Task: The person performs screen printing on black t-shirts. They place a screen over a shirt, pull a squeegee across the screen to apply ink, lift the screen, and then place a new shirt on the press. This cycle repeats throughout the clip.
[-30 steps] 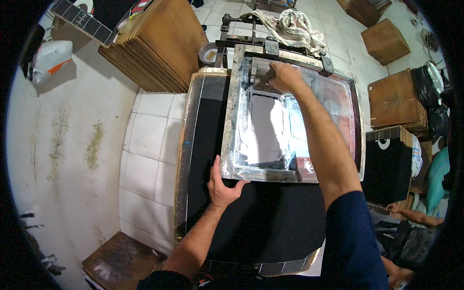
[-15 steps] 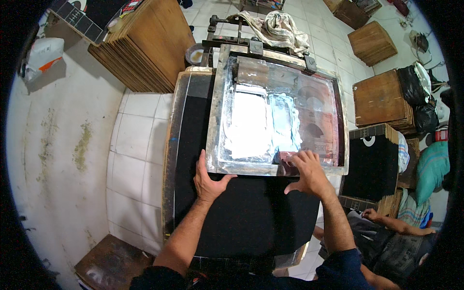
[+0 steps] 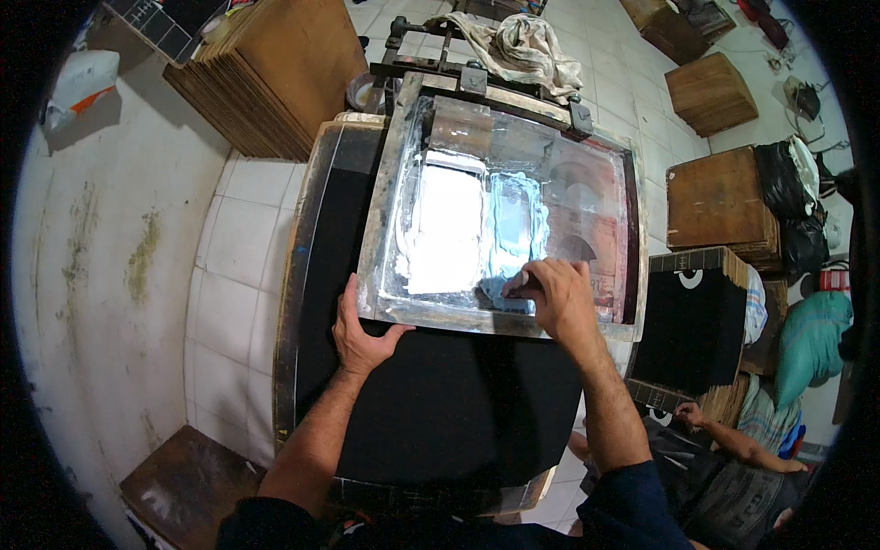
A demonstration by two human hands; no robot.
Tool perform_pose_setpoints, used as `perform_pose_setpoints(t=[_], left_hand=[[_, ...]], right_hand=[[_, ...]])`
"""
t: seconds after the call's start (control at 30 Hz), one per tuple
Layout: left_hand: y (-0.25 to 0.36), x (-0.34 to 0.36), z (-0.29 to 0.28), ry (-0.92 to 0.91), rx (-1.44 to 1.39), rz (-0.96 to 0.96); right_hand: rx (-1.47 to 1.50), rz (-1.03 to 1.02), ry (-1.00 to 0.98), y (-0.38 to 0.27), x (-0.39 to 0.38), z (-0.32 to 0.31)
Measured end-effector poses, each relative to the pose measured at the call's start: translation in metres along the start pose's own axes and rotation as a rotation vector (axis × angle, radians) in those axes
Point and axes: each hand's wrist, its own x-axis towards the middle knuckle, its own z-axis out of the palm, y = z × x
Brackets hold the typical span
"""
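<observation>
A screen printing frame (image 3: 500,325) lies over a black cloth (image 3: 431,394) spread on a board. White ink (image 3: 446,229) covers a bright rectangle of the mesh, and pale blue ink (image 3: 516,215) surrounds a smaller rectangle beside it. At the frame's near left corner, my left hand (image 3: 365,341) grips the wood, fingers along the left side and thumb at the near edge. Over the near edge reaches my right hand (image 3: 561,298), its fingers drawn together low above the blue ink; what they pinch, if anything, is hidden. A brownish flat piece (image 3: 461,126) rests at the mesh's far left.
Hinge clamps (image 3: 474,81) hold the frame's far side, with a crumpled stained cloth (image 3: 527,50) behind. Stacked boards (image 3: 275,73) stand at left; a black printed cloth (image 3: 687,321) lies on boards at right. Another person's arm (image 3: 742,445) is at lower right.
My right hand has shifted left along the near edge, and its spread fingers have drawn together over the blue ink. My left hand stays at the corner. The whole view has shifted slightly.
</observation>
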Motion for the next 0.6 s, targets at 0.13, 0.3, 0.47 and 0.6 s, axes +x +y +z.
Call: perform_pose_setpoints(t=[0.13,0.3,0.47,0.6], left_hand=[[-0.001,-0.001,0.0,0.003,0.024,-0.004],[0.001,0.001,-0.001,0.032,0.068,0.052],[0.001,0.001,0.0,0.05,0.057,0.072],[0.002,0.0,-0.001,0.044,0.044,0.052]], right_hand=[[-0.01,-0.09,0.065,0.041,0.065,0.009],[-0.181,-0.024,0.016,0.089,0.179,0.015],[-0.045,0.027,0.148,0.069,0.145,0.02],[-0.034,0.028,0.119,0.009,0.024,0.023]])
